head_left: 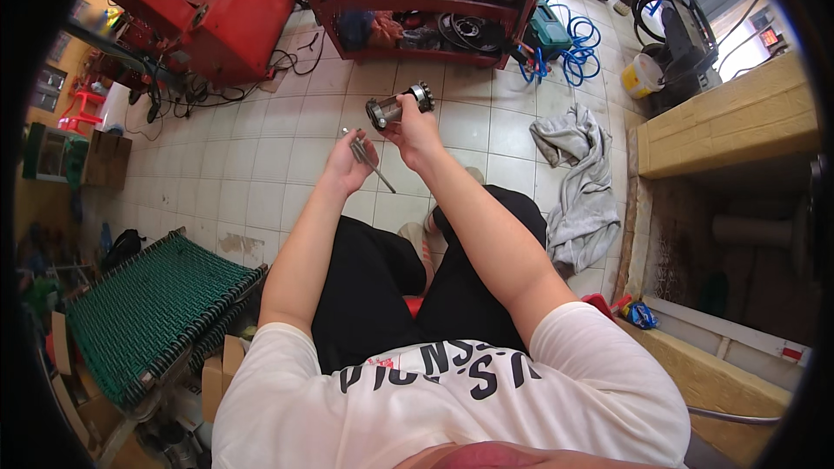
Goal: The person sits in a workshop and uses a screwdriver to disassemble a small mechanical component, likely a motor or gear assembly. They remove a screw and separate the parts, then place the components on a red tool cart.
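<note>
Between my spread knees, above the tiled floor, my right hand [416,132] is closed round a metal wheel hub [382,113]. Its barrel lies sideways, with a dark round flange at the left end and a bright, knobbed ring at the right. To the left and slightly lower, my left hand [349,167] is closed on a slim metal rod [383,177]. The rod's thin end slants down to the right, and a shiny tip shows near the fingertips. Whether it is one piece or several, I cannot tell. Rod and hub are apart.
Ahead stands a red tool cart [417,48] with parts on its shelves. A grey cloth [573,187] lies on the floor to the right, below a coiled blue hose [580,43]. A green woven seat [161,304] is at the left, a yellow ledge [721,117] at the right.
</note>
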Available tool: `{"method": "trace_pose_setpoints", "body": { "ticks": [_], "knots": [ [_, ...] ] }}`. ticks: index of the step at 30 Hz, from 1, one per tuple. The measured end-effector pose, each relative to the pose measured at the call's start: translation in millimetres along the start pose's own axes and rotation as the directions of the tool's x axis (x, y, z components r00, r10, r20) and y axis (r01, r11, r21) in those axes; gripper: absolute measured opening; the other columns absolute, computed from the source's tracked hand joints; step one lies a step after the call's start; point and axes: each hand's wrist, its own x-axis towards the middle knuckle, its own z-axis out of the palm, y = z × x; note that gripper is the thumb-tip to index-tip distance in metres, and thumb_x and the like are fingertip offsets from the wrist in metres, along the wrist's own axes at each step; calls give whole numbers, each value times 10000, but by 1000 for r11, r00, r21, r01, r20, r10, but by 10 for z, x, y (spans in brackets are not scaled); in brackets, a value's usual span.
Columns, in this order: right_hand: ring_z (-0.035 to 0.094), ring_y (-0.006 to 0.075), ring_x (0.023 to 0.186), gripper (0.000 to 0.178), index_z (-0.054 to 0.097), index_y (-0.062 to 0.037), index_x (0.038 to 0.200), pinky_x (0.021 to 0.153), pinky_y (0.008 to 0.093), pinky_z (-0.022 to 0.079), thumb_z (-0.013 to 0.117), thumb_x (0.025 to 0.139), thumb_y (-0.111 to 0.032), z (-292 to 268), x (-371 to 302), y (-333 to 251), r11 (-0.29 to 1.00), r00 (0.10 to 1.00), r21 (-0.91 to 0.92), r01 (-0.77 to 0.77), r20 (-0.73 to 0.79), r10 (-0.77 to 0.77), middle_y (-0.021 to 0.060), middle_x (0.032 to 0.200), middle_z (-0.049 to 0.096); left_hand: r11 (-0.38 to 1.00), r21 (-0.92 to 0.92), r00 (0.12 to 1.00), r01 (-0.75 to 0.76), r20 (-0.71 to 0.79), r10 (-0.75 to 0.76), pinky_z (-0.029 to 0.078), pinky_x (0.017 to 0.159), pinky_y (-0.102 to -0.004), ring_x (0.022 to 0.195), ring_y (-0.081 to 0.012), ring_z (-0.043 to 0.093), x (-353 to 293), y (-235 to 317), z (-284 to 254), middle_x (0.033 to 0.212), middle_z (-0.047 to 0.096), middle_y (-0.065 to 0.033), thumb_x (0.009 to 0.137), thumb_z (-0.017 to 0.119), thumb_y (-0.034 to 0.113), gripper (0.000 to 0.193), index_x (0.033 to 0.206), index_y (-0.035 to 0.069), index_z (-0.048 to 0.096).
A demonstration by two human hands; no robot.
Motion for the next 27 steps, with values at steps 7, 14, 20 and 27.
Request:
{"method": "trace_pose_setpoints", "body": {
  "ticks": [7, 14, 20, 27],
  "knots": [
    [638, 252, 863, 252, 541, -68, 1067, 819, 452, 546, 610, 951, -281, -20, -1, -9, 999, 999, -31, -28, 41, 30, 100, 958, 629, 999, -18, 999, 45, 5, -45, 463, 520, -218, 619, -105, 535, -105, 23, 108, 692, 541, 33, 1020, 582, 324, 290, 792, 159, 509],
    [593, 204, 782, 236, 559, -62, 1011, 725, 423, 548, 627, 927, -271, -30, 47, 24, 998, 999, 25, -50, 15, 49, 77, 916, 604, 990, 45, 977, 133, 161, -139, 385, 478, -179, 569, -34, 437, -150, 72, 63, 645, 427, 89, 1030, 572, 351, 302, 810, 172, 468],
    [579, 183, 739, 231, 572, -66, 992, 678, 398, 551, 632, 914, -274, -32, 30, 14, 997, 998, 27, -66, 4, 66, 64, 869, 602, 996, 38, 994, 77, 78, -79, 424, 500, -215, 611, -62, 495, -122, 25, 88, 712, 512, 68, 1030, 568, 294, 152, 982, 151, 553],
    [566, 193, 758, 207, 554, -65, 978, 770, 451, 575, 594, 949, -266, -37, 43, 11, 994, 994, 41, -102, 41, 100, 68, 868, 604, 992, 95, 991, 84, 92, -93, 449, 522, -205, 617, -51, 524, -123, 16, 73, 730, 580, 85, 1013, 582, 184, 59, 1028, 128, 596]
  ]
}}
